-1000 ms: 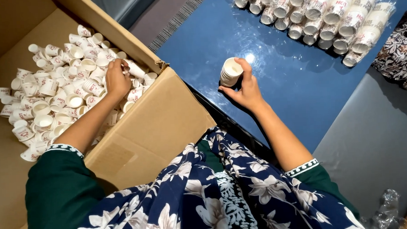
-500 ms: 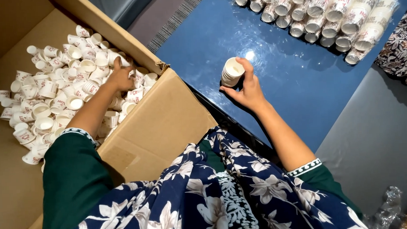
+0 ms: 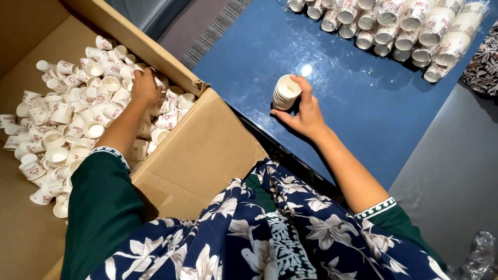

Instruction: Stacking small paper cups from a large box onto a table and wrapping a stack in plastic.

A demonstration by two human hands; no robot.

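The right hand [image 3: 305, 114] holds a short stack of nested white cups [image 3: 285, 92] above the blue desk [image 3: 257, 61], its fingers curled round the stack's side with the open mouth facing up. The left hand [image 3: 144, 86] is down in the cardboard box [image 3: 205, 153] at the left, its fingers bent into the heap of loose cups [image 3: 74, 119]; whether they have closed on a cup cannot be told, since the back of the hand hides the fingertips.

The step in hand looks like gathering: one loose cup is being picked from the box to join the stack. The next move would call for a clean pinch on a single cup, a lift clear of the box wall, and lining its base up with the stack's mouth so that it nests straight.

At the far right of the desk lie wrapped sleeves of stacked cups [image 3: 400, 21], well apart from both hands.
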